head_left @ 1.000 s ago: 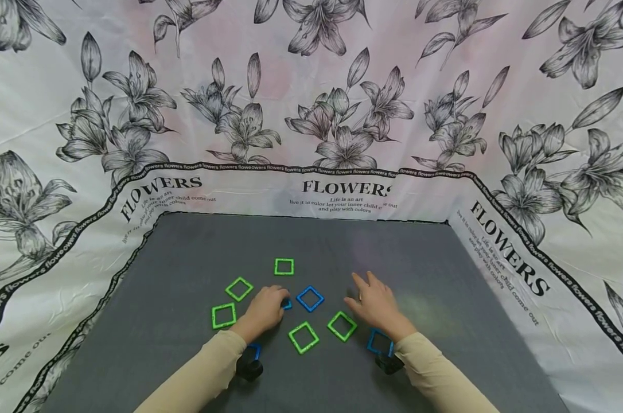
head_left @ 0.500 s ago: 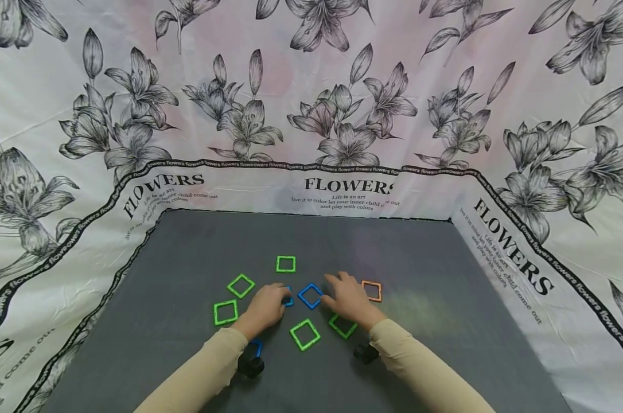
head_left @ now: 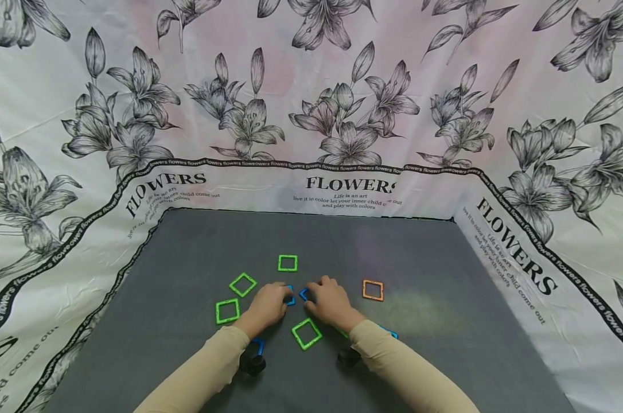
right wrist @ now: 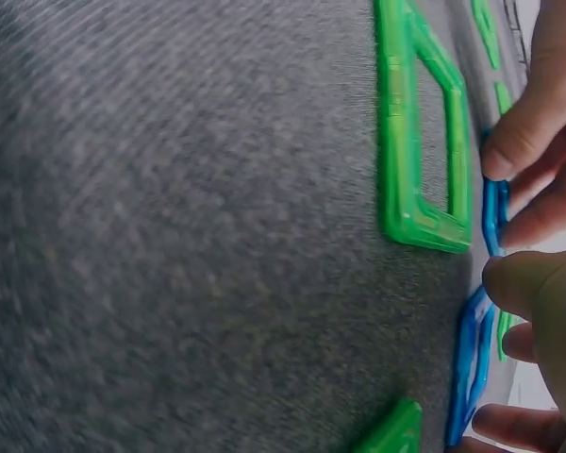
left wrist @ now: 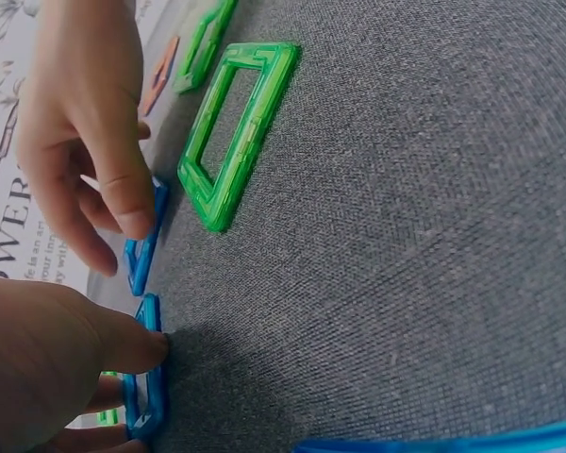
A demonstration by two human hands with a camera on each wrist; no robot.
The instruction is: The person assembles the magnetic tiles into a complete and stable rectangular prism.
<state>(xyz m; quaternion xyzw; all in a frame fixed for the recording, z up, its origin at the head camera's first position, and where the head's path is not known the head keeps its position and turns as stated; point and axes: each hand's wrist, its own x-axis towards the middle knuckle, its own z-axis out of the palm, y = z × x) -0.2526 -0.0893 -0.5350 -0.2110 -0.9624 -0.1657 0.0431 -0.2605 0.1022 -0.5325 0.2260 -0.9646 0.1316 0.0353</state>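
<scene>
Behind the table, see a white fabric backdrop (head_left: pixel 285 146) printed with black line-drawn lilies and FLOWERS lettering, spread across the upper half of the head view. Below, find a dark gray woven tabletop (head_left: pixel 420 252).

Near the centre of the tabletop, note the left hand (head_left: pixel 264 307) clamped on a square blue translucent plastic frame (head_left: pixel 292 299), with the thumb on the facing side in the left wrist view and fingers behind. Just to the right, note the right hand (head_left: pixel 332 301) curved over another square blue plastic frame (right wrist: pixel 463 359), thumb and fingers apart about it; cannot tell whether gripping or only touching. See a narrow gap between these 2 frames in the left wrist view.

Left of the left hand, find a cornerwise bright green plastic square (head_left: pixel 250 278) and, just below, a straighter green plastic square (head_left: pixel 226 300). Above the hands, see a level green plastic square (head_left: pixel 288 256); between the forearms, a tilted green plastic square (head_left: pixel 299 324). Right of the right hand, well apart, find an orange plastic square frame (head_left: pixel 365 290). Beside the beige right sleeve (head_left: pixel 404 367), make out a partly hidden blue edge (head_left: pixel 390 331). Under the left wrist, see a black rounded device (head_left: pixel 252 365).
</scene>
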